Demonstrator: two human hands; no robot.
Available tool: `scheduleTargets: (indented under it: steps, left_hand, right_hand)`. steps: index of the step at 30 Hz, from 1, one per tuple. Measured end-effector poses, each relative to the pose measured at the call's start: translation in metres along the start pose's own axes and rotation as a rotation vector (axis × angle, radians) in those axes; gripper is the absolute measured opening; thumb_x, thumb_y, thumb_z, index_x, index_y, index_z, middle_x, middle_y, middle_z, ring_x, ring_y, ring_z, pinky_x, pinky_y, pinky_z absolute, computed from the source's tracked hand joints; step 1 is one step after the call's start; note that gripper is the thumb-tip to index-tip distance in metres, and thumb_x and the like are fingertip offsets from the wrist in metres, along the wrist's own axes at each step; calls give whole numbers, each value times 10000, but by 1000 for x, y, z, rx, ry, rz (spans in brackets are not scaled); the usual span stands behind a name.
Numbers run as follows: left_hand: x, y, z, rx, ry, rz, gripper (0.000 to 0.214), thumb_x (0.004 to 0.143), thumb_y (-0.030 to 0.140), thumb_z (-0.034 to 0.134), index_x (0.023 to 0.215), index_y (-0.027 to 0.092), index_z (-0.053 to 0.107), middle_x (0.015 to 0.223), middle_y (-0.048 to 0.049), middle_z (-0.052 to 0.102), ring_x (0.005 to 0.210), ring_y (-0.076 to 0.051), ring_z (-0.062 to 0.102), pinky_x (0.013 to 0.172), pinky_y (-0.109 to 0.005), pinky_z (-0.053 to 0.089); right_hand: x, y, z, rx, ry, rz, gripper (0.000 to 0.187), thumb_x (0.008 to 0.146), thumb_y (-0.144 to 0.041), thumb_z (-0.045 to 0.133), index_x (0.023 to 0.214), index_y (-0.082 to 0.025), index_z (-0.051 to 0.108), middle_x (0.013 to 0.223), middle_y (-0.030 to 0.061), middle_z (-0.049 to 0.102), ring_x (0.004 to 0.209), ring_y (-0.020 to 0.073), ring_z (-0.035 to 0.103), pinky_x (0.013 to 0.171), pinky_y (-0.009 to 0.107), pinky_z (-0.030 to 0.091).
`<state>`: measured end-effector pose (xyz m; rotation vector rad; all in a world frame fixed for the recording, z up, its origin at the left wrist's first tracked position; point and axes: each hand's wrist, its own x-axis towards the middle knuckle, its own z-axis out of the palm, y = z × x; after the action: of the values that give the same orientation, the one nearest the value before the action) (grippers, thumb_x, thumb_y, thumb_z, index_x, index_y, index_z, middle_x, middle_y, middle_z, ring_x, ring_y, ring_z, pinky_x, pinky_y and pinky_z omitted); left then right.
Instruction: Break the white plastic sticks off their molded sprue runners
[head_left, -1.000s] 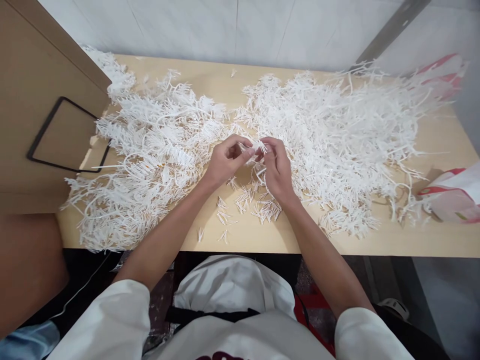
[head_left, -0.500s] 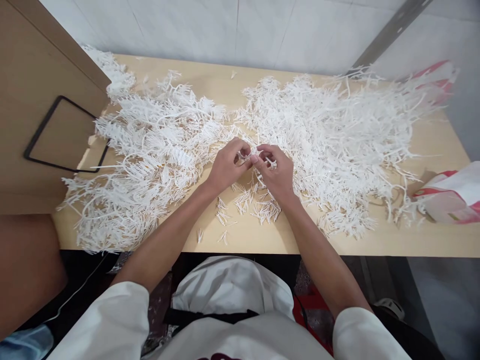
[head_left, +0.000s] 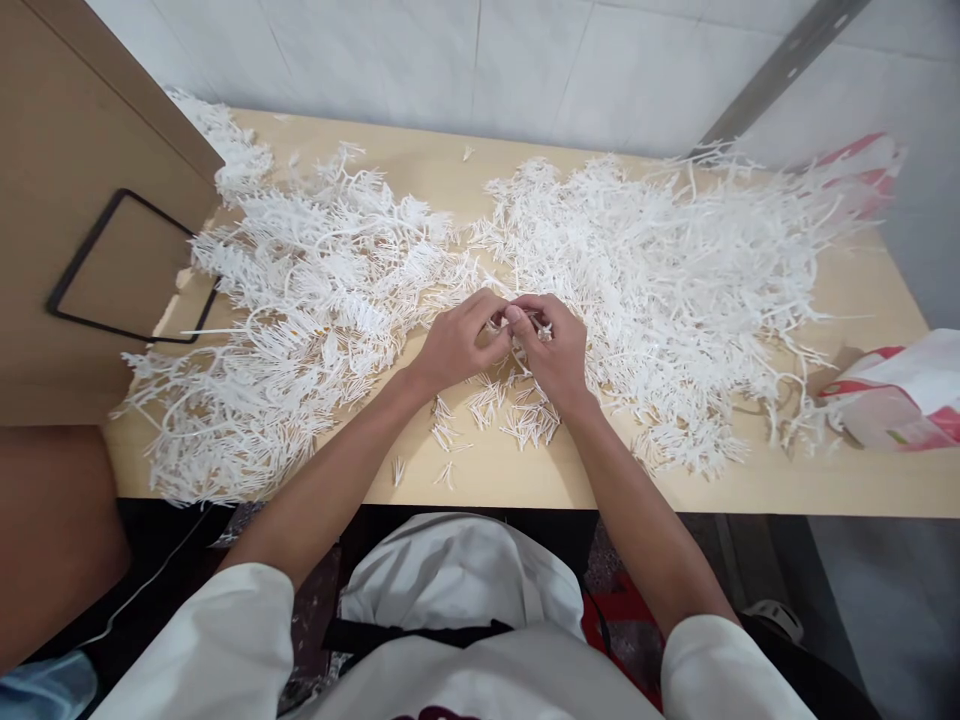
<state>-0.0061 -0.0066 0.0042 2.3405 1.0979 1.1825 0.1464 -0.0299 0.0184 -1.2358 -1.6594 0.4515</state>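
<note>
Two white heaps flank both hands; cardboard leftward.

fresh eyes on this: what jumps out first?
A big tangled heap of white sprigs on the left and a second heap on the right, across a pale table. Between them, the left hand and right hand sit fingertips close together. Then a red-and-white bag at the right end.
</note>
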Motion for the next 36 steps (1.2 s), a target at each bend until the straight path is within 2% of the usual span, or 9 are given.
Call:
scheduleTargets:
  steps: [6, 12, 19, 23, 25, 27, 31, 33, 36]
  left_hand:
    - [-4, -1, 0, 216, 17, 115, 97, 838, 276, 528, 886, 192, 520, 807, -1, 595, 679, -98, 531, 513, -231, 338]
    - [-4, -3, 5, 301, 90, 99, 104, 875, 259, 484, 814, 187, 529, 723, 9, 581, 612, -84, 507, 488, -234, 301]
    - [-3, -6, 7, 331, 89, 144, 152, 915, 265, 453, 828, 181, 544, 721, 1, 614, 611, -81, 521, 487, -224, 300]
    - [-4, -6, 10, 343, 55, 119, 155, 910, 275, 462, 810, 184, 539, 726, -4, 625, 571, -87, 510, 483, -242, 274]
    - [-3, -8, 10, 318, 26, 99, 153, 906, 283, 469, 810, 185, 538, 722, -6, 626, 550, -89, 501, 485, -249, 269]
    - [-1, -12, 8, 247, 24, 8, 150, 906, 280, 469, 806, 190, 535, 701, 3, 613, 543, -86, 490, 498, -243, 292]
    - [5, -22, -3, 60, 188, -253, 155, 903, 283, 476, 778, 198, 507, 600, 47, 519, 509, -70, 437, 532, -221, 348]
    - [7, -22, -7, -20, 174, -248, 153, 911, 310, 474, 813, 200, 515, 616, 50, 527, 514, -66, 443, 541, -216, 363]
    - [5, -16, -8, -47, 88, -150, 169, 933, 340, 451, 892, 201, 537, 746, 20, 600, 620, -74, 518, 609, -219, 404]
  right_hand:
    - [0, 3, 3, -41, 60, 16, 256, 844, -460, 600, 751, -222, 580, 711, -38, 614, 627, 83, 529, 613, 248, 441]
    - [-3, 3, 5, -84, 56, -33, 168, 890, -396, 552, 953, -244, 585, 695, -51, 565, 613, 74, 517, 615, 233, 437]
    - [-1, 6, 4, -120, -74, -37, 188, 941, -330, 446, 1021, -257, 600, 824, -15, 640, 678, 83, 565, 655, 244, 459]
    - [-2, 10, 6, -152, -25, -42, 175, 913, -287, 473, 1034, -273, 599, 681, -41, 578, 573, 80, 506, 601, 242, 448]
    - [-4, 11, 8, -170, -4, -57, 167, 899, -255, 471, 1007, -269, 598, 691, -40, 592, 563, 78, 505, 591, 240, 445]
    - [-7, 11, 10, -184, 26, -103, 156, 896, -240, 454, 958, -255, 596, 745, -28, 627, 564, 75, 513, 580, 236, 440]
    - [-11, 5, 14, -144, 20, -160, 176, 927, -282, 428, 928, -239, 598, 780, -15, 643, 594, 79, 537, 592, 235, 443]
    - [-11, 2, 15, -114, -44, -121, 212, 949, -330, 414, 999, -255, 606, 852, 2, 657, 695, 103, 580, 665, 262, 471]
    - [-7, 0, 12, -99, -70, -39, 255, 953, -400, 409, 1085, -284, 594, 994, 23, 663, 880, 148, 597, 768, 321, 490]
